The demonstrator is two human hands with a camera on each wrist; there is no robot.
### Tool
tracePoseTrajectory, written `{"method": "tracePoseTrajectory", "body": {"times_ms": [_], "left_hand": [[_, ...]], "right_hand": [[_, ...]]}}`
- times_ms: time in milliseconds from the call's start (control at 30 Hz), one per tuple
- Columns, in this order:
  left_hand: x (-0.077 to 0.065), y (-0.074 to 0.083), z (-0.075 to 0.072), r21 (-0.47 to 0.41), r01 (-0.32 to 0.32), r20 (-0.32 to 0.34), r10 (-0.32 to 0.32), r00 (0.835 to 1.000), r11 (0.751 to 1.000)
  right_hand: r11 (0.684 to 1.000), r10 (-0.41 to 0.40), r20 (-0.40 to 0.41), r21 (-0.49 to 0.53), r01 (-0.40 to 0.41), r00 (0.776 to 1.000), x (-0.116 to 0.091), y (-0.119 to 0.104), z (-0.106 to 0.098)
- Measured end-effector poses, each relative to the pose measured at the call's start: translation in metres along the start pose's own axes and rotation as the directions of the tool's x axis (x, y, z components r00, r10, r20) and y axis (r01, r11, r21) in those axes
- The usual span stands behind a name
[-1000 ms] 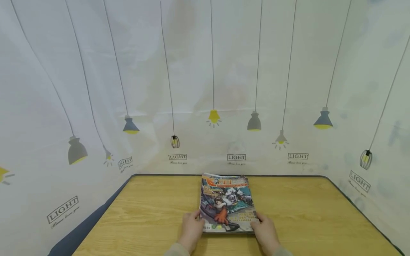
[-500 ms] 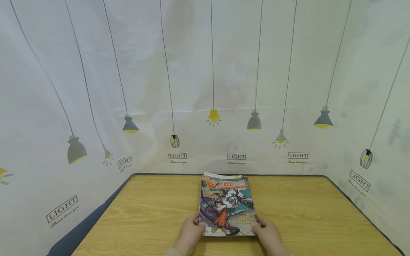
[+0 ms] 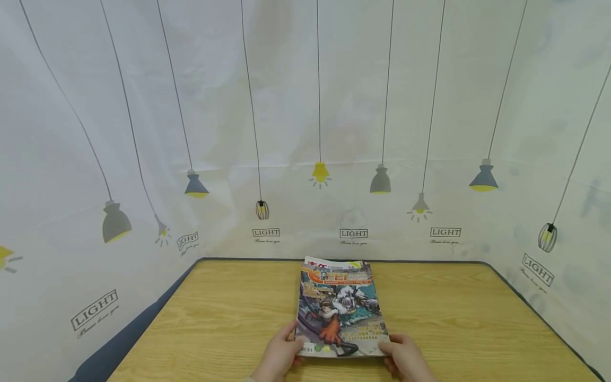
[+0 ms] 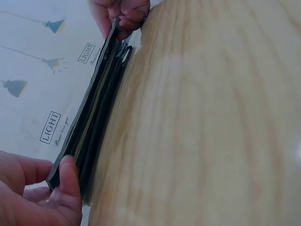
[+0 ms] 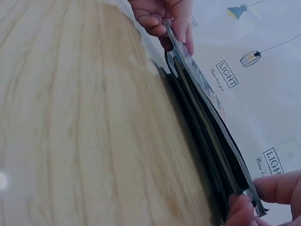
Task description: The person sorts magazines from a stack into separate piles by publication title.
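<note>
At the far left, the pale wall (image 3: 52, 185) carries a printed grey lamp (image 3: 116, 222), and below it begins the wooden table (image 3: 205, 307). On this table, the left hand (image 3: 278, 353) grips the left near corner of the top magazine (image 3: 339, 313); in the left wrist view its thumb and fingers come from both sides of the edge.

In the middle, the top magazine, with its colourful comic cover, lies at the upper side of a pile (image 5: 207, 127), with the pile's far end close to the back edge of the table. Both wrist views show several dark layers with narrow gaps between them along the near side. How many layers the fingers really hold, one cannot tell.

The change of the last second is here: the near edge of the top magazine has come closer to the person, together with both hands. Beyond its far edge, where before only a thin white strip was seen, red letters of a lower magazine (image 3: 317, 262) are now visible. This probably means that the top magazine is sliding off its neighbour and the edges are no longer even.

Next comes the right hand (image 3: 409, 356), which pinches the right near corner in the same manner, thumb above and fingers below. Farther right, the wall shows a printed blue lamp (image 3: 483, 178) and a caged lamp (image 3: 547, 237).
</note>
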State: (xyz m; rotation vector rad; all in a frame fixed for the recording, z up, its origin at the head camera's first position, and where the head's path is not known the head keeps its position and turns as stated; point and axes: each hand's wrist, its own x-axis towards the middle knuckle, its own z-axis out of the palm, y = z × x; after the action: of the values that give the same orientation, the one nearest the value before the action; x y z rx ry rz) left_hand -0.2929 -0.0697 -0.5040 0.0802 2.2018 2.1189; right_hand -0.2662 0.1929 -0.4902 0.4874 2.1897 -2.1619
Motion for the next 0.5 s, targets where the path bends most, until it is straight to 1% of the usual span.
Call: {"method": "tracePoseTrajectory", "body": {"times_ms": [67,133,233,300,367,433,500], "left_hand": [[-0.0012,-0.0002,-0.0005,-0.036,0.008,0.036,-0.006,0.999,0.999],[-0.0027,0.0004,0.0001,-0.052,0.005,0.05,-0.002,0.999,0.999],[-0.0038,0.0022,0.0028,-0.019,-0.01,0.021,0.01,1.0,1.0],[-0.0036,0.0031,0.005,0.007,-0.022,-0.008,0.022,1.0,1.0],[-0.003,0.0038,0.0067,0.019,-0.034,-0.03,0.034,0.999,0.999],[-0.0021,0.0039,0.0076,0.011,-0.045,-0.034,0.045,0.998,0.999],[-0.0012,0.0039,0.0074,-0.027,-0.041,-0.025,0.04,0.999,0.999]], "right_hand": [[1.0,-0.003,0.012,-0.028,0.004,1.0,0.0005,0.0002,-0.0006],[0.998,-0.022,0.002,-0.055,0.022,1.0,0.001,0.0002,-0.0007],[0.991,-0.08,-0.034,-0.107,0.076,0.996,0.0006,0.0,-0.0002],[0.987,-0.118,-0.061,-0.113,0.111,0.991,0.0,-0.0007,0.0006],[0.987,-0.137,-0.081,-0.095,0.13,0.987,-0.0005,-0.0022,0.0012],[0.991,-0.131,-0.087,-0.024,0.129,0.988,-0.0006,-0.004,0.002],[0.992,-0.1,-0.076,0.065,0.105,0.992,-0.0006,-0.0059,0.0021]]}}
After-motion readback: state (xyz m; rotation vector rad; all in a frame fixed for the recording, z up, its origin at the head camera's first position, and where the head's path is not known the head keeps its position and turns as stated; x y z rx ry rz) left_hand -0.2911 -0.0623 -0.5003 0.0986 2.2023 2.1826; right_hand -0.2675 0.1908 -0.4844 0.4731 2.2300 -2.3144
